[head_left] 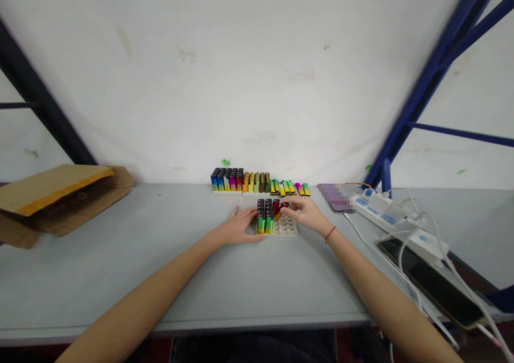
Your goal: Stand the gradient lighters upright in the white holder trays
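A white tray with round holes lies on the grey table, its left part filled with upright black-topped lighters, green and yellow at the front. Along its left edge rests my left hand, thumb and fingers spread around the corner. My right hand reaches in from the right, its fingertips closed on a red lighter that leans over the tray. Another red lighter stands just left of it. Holes at the tray's front right hold nothing.
Behind the tray, upright lighters, yellow and dark ones and lying green ones line the wall. A brown paper bag is at left. Phones, a power strip and white cables occupy the right.
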{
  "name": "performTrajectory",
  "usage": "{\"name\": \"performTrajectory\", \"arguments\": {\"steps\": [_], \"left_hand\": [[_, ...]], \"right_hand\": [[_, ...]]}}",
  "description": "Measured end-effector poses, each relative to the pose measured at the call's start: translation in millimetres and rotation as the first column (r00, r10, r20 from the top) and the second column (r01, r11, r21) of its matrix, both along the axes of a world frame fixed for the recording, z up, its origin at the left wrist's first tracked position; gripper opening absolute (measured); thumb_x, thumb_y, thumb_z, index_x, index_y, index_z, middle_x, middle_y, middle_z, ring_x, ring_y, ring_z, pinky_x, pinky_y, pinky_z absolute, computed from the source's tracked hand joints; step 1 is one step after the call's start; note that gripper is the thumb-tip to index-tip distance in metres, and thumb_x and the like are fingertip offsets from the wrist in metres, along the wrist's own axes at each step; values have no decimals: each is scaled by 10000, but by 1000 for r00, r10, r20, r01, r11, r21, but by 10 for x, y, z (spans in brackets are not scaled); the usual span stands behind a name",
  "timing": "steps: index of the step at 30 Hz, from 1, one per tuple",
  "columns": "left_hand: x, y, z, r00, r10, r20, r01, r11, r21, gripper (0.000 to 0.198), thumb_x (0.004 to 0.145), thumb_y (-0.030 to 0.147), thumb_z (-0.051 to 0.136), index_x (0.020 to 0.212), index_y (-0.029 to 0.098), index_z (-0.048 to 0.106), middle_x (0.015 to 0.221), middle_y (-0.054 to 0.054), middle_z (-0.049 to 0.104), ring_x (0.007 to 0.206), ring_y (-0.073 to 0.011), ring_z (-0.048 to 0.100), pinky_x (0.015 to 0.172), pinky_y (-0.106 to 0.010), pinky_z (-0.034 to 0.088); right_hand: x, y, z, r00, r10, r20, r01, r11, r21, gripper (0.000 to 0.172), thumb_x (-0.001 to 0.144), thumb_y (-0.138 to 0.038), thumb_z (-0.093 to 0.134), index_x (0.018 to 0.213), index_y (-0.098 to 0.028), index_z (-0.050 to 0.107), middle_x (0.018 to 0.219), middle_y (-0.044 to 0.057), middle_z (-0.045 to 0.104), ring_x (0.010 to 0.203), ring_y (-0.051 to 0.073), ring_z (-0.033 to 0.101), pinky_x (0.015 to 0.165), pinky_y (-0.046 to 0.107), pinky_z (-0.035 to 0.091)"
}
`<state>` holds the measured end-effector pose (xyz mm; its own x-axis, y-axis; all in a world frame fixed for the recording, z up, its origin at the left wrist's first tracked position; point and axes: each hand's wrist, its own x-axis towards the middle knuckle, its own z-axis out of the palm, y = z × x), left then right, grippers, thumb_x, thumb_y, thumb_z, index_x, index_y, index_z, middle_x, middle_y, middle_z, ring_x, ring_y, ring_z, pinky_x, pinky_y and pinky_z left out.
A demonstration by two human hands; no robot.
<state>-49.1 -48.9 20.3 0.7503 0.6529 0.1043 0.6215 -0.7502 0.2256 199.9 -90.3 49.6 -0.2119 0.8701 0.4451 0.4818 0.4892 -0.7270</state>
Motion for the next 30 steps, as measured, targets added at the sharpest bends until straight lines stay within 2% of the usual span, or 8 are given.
{"name": "performTrajectory", "arguments": {"steps": [5, 13, 17, 21, 23, 25, 27, 30], "left_hand": [[1, 2, -3, 1000, -6, -2, 6, 1000, -1, 806, 782, 673, 504, 1379, 159, 334, 1398, -168, 413, 1302, -336, 354, 1092, -580, 85], [0, -7, 8, 1000, -2, -8, 2, 1000, -1, 784, 782, 657, 515, 1375, 174, 340, 1406, -159, 407, 1306, -331, 351, 1098, -569, 78], [1, -3, 7, 1000, 2, -3, -2, 1000, -10, 795, 778, 661, 519, 1379, 175, 335, 1412, -159, 401, 1311, -327, 344, 1099, -567, 77], [-2, 9, -4, 1000, 5, -7, -5, 1000, -6, 804, 775, 666, 521, 1377, 164, 342, 1413, -169, 396, 1312, -328, 343, 1101, -563, 82], [-4, 12, -6, 1000, -2, -10, 2, 1000, -8, 801, 777, 666, 521, 1374, 162, 348, 1410, -173, 399, 1311, -323, 346, 1103, -558, 80], [-5, 13, -5, 1000, -5, -12, 5, 1000, -9, 796, 780, 666, 518, 1371, 159, 351, 1407, -176, 402, 1311, -319, 347, 1105, -555, 78], [-4, 15, -5, 1000, -1, -13, 1, 1000, -7, 799, 783, 667, 513, 1373, 155, 347, 1410, -178, 397, 1313, -322, 344, 1102, -561, 79], [-2, 18, -10, 1000, 1, -11, -1, 1000, -4, 814, 779, 679, 507, 1377, 152, 345, 1413, -176, 392, 1311, -334, 342, 1100, -569, 83]], "right_hand": [[-14, -4, -15, 998, -12, 65, 6, 996, 85, 315, 799, -360, 613, 1059, -185, 591, 968, 77, 669, 744, 155, 621, 668, 279, 504], [-111, -76, 24, 947, -95, 308, 26, 975, 221, 244, 872, -336, 527, 1047, -208, 639, 868, 55, 679, 677, 155, 588, 704, 293, 473], [-62, 2, -14, 949, -70, 307, -19, 960, 278, 289, 913, -320, 441, 1103, -216, 633, 1031, 80, 668, 906, 191, 602, 856, 337, 454], [207, 244, -211, 876, -353, 329, 241, 911, 336, 401, 933, -315, 350, 1253, -171, 544, 1224, 123, 583, 1161, 228, 493, 1012, 396, 350], [351, 358, -334, 763, -460, 455, 379, 888, 261, 487, 926, -345, 356, 1359, -137, 441, 1392, 148, 441, 1285, 258, 377, 1050, 421, 295], [447, 422, -420, 675, -474, 565, 493, 860, 133, 533, 932, -381, 329, 1412, -154, 367, 1457, 135, 359, 1328, 297, 315, 1043, 469, 279], [481, 431, -438, 638, -448, 626, 525, 848, 72, 535, 934, -395, 320, 1413, -162, 365, 1443, 135, 384, 1307, 310, 346, 1017, 463, 301], [460, 375, -354, 599, -460, 656, 512, 849, 128, 447, 919, -363, 372, 1269, -135, 533, 1258, 173, 559, 1136, 283, 516, 931, 376, 373]]}}
